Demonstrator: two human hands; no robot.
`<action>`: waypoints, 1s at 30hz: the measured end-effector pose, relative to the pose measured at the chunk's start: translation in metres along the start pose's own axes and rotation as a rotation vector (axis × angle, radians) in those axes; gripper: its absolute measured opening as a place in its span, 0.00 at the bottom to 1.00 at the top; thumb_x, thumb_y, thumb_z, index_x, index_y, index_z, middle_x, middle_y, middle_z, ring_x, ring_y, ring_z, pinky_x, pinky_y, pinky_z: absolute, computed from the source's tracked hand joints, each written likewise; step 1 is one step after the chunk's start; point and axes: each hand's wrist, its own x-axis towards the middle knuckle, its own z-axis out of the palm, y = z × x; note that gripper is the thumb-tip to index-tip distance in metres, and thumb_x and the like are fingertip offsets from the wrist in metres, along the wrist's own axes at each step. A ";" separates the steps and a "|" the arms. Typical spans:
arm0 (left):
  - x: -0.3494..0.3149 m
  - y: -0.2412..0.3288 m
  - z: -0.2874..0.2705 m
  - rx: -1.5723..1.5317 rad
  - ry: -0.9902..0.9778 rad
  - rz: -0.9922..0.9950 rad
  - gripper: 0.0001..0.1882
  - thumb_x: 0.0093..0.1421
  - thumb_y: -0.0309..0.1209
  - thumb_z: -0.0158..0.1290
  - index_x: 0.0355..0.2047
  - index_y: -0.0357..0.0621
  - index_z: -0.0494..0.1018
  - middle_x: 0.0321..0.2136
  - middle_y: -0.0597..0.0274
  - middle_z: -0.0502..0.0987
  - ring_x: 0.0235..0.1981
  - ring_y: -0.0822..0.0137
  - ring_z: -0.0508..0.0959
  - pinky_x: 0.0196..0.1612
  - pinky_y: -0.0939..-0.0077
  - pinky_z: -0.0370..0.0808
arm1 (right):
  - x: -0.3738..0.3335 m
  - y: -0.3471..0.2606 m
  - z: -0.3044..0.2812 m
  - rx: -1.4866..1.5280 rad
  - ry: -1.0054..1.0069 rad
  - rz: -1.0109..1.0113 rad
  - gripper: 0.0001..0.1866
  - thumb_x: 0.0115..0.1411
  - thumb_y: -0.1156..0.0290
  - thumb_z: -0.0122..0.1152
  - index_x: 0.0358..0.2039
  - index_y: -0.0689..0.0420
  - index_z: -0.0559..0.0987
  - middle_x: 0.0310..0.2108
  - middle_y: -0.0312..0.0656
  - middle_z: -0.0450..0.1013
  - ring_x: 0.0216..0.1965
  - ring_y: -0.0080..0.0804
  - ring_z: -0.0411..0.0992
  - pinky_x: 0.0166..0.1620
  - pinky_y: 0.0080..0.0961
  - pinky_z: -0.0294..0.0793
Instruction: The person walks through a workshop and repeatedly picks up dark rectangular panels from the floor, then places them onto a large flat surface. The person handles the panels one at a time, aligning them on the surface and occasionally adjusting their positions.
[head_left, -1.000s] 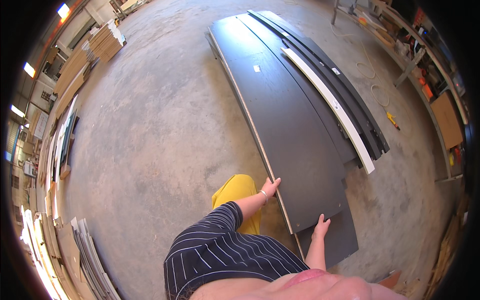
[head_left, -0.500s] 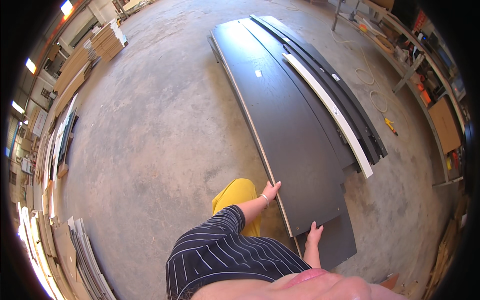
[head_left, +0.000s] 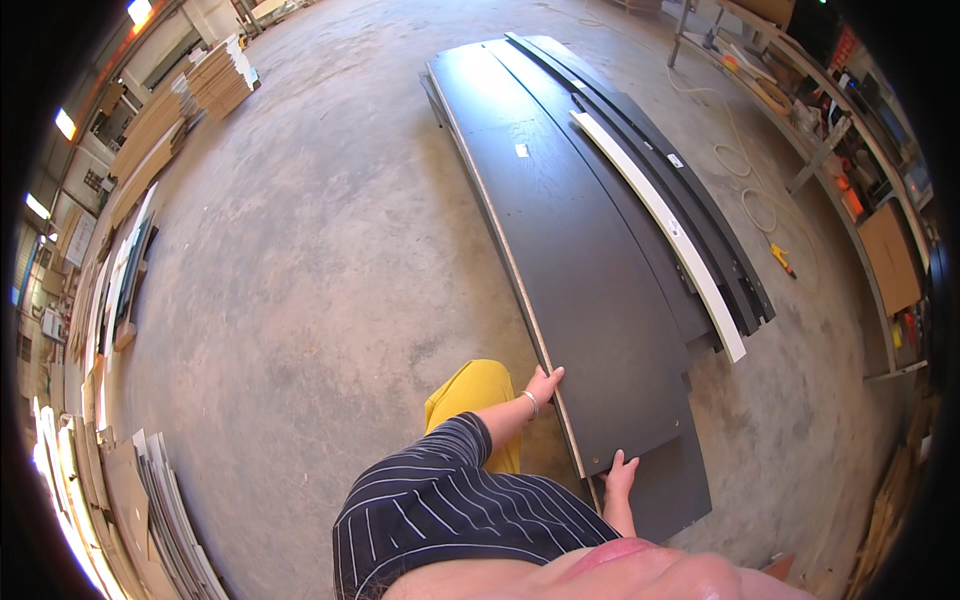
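A long dark panel [head_left: 590,290] with a pale raw left edge lies on top of other dark boards. My left hand [head_left: 541,389] grips that left edge near its closer end, thumb on top and fingers out of sight below. At the panel's near end, close to the corner, my right hand [head_left: 621,478] holds the short edge, with a thumb and a finger showing on top. Under it, a lower dark board [head_left: 670,490] sticks out toward me. Along the right side of the stack lies a white strip [head_left: 665,225], beside narrow dark strips [head_left: 690,190].
To the right stands a workbench [head_left: 838,140] with tools and a cardboard piece [head_left: 889,260]. A hose ending in a yellow air gun [head_left: 783,261] lies on the floor. Stacked boards [head_left: 215,85] stand far left, and more panels [head_left: 170,510] lean at the near left.
My right hand has slid slightly left along the near edge, toward the corner. My left hand keeps its place on the panel's side edge. The view has shifted a little.
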 end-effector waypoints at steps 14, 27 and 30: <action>0.028 0.017 0.009 0.116 -0.047 0.076 0.28 0.57 0.46 0.50 0.43 0.31 0.60 0.35 0.49 0.72 0.37 0.60 0.73 0.42 0.69 0.70 | -0.011 0.000 0.022 0.023 -0.048 -0.040 0.36 0.58 0.72 0.53 0.61 0.49 0.44 0.50 0.47 0.60 0.44 0.38 0.66 0.35 0.35 0.76; 0.072 0.039 -0.006 -0.113 -0.033 -0.190 0.22 0.56 0.48 0.51 0.37 0.39 0.70 0.28 0.59 0.74 0.26 0.64 0.74 0.24 0.69 0.72 | -0.012 0.005 0.034 -0.061 0.063 -0.046 0.33 0.50 0.55 0.59 0.48 0.66 0.60 0.31 0.56 0.70 0.29 0.42 0.72 0.33 0.35 0.72; 0.067 0.040 -0.003 -0.298 -0.076 -0.225 0.23 0.64 0.40 0.40 0.51 0.31 0.61 0.51 0.51 0.65 0.50 0.54 0.67 0.53 0.55 0.66 | -0.029 0.005 0.035 0.107 0.110 -0.077 0.32 0.52 0.53 0.58 0.47 0.66 0.62 0.32 0.54 0.70 0.25 0.35 0.72 0.26 0.30 0.74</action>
